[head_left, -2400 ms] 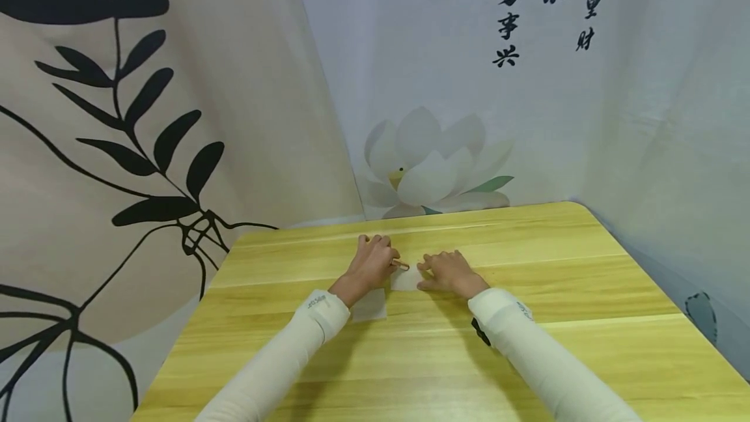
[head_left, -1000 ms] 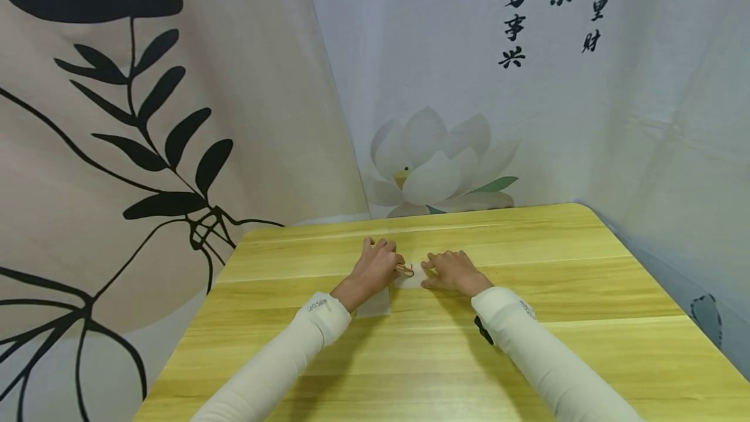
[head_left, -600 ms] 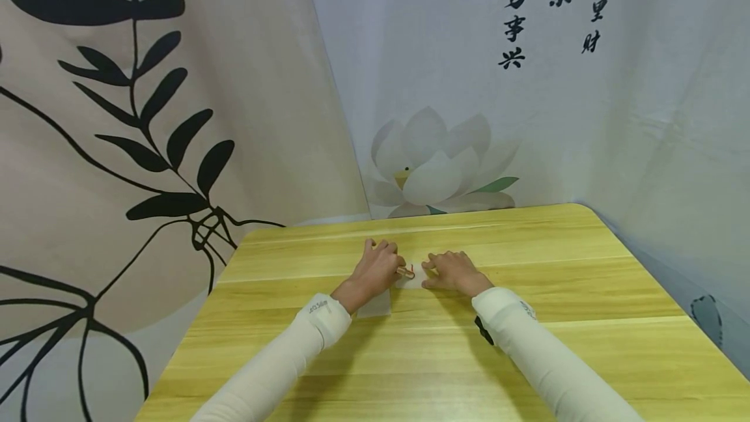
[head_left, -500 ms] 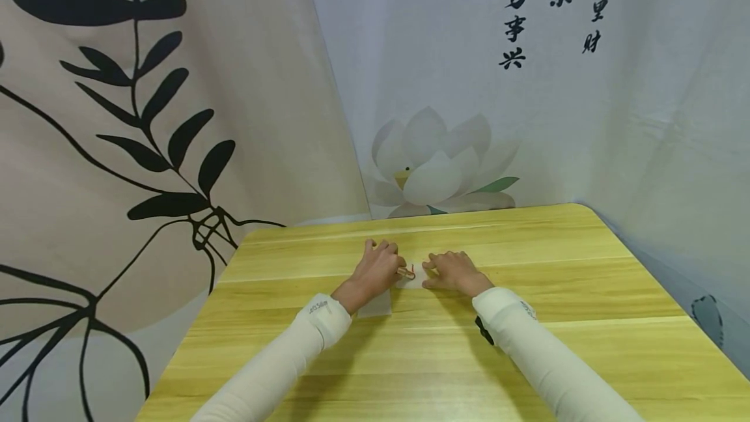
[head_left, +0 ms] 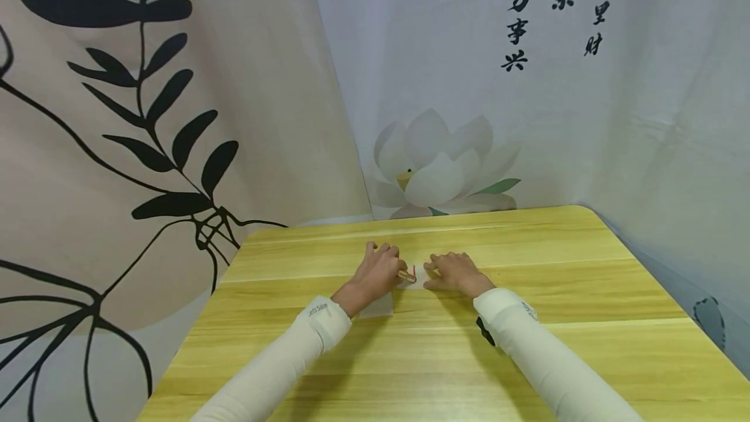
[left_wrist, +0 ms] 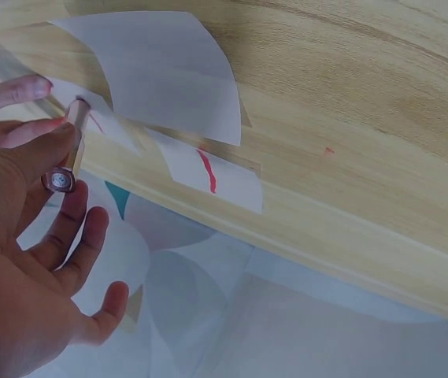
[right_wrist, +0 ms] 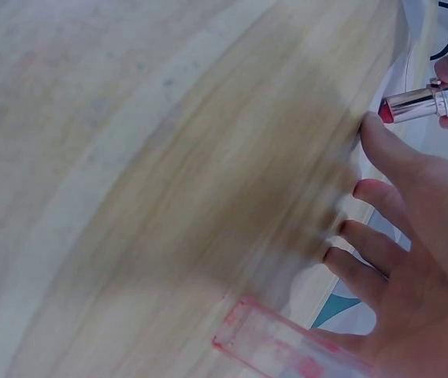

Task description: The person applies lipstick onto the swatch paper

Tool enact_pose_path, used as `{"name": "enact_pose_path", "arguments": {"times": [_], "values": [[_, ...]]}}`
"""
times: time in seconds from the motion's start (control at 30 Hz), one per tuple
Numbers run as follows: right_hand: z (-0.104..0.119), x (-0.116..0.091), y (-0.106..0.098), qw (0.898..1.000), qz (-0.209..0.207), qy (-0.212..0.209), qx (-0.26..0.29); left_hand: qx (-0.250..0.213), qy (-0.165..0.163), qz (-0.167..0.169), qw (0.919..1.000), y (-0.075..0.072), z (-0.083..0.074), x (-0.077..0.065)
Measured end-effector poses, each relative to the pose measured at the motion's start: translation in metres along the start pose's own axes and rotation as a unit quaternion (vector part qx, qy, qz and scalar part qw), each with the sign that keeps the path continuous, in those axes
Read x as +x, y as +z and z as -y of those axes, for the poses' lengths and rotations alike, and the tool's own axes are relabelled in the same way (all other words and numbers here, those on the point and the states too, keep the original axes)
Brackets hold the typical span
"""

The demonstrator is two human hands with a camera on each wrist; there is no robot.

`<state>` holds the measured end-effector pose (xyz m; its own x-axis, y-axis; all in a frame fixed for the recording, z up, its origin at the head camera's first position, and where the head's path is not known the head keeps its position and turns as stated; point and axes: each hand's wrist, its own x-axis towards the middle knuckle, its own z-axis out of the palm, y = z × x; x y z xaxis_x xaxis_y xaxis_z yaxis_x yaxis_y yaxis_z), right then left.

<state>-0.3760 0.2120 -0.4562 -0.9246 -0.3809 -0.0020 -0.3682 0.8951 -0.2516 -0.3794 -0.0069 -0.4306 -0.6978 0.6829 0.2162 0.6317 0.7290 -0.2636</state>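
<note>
My left hand point(head_left: 377, 271) pinches a lipstick point(head_left: 407, 276) with a shiny gold case between thumb and fingers. The lipstick's red tip point(right_wrist: 386, 111) meets a small white paper point(left_wrist: 107, 124), at the lower end of a red line. On the right edge of that paper my right hand point(head_left: 457, 273) rests its fingertips, fingers spread and slightly bent. A clear cap point(right_wrist: 275, 335) smeared with red is beside its little finger in the right wrist view; whether it touches the hand I cannot tell.
A larger blank white sheet point(left_wrist: 172, 71) lies near my left wrist. Another small paper point(left_wrist: 241, 186) bears a red stroke point(left_wrist: 208, 171). Red specks point(left_wrist: 329, 150) mark the wooden table point(head_left: 527, 357). A printed curtain point(head_left: 281, 83) hangs behind the table's far edge.
A red line has appeared on the small paper and lengthened toward me. My left hand and the lipstick have moved slightly nearer; my right hand stays almost in place.
</note>
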Motion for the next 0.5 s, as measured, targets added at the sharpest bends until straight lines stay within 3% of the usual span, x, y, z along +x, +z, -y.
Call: {"name": "enact_pose_path", "arguments": {"times": [0.5], "values": [[-0.0001,-0.0005,-0.0003,1.000,0.006,0.000,-0.004,-0.006,-0.003,0.006,1.0000,-0.0021,-0.0036,-0.0055]]}}
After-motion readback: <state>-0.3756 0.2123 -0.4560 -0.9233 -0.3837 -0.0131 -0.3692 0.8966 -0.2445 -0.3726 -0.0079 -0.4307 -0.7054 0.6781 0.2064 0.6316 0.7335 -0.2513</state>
